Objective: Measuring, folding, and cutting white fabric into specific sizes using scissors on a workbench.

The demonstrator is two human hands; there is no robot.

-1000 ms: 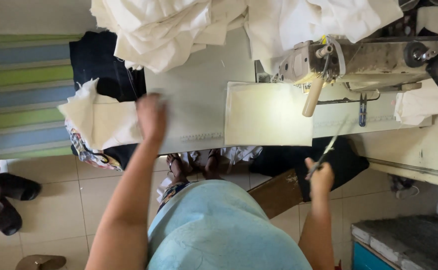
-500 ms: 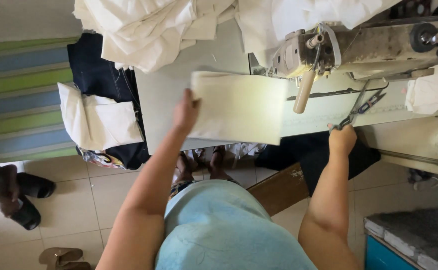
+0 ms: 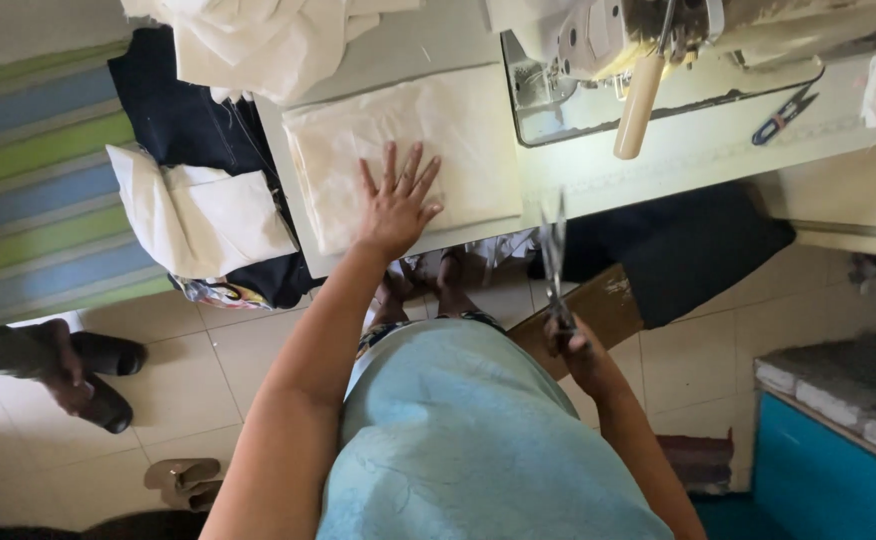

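Observation:
My left hand (image 3: 396, 205) lies flat with fingers spread on a folded cream cloth piece (image 3: 468, 130) on the white sewing table (image 3: 658, 160). My right hand (image 3: 573, 345) is low by my lap, closed around a pair of scissors (image 3: 554, 255) whose blades point up toward the table edge. The sewing machine (image 3: 608, 40) stands at the top right with its lamp lighting the plate beneath.
A small blue thread snipper (image 3: 783, 112) lies on the table to the right. White fabric is heaped (image 3: 258, 40) at the top left; more white pieces (image 3: 198, 215) rest on dark cloth at the left. Another person's feet in dark sandals (image 3: 88, 370) stand on the tiled floor.
My left hand slid the cream piece left across the table and now presses it flat. My right hand dropped from the machine down to my lap with the scissors.

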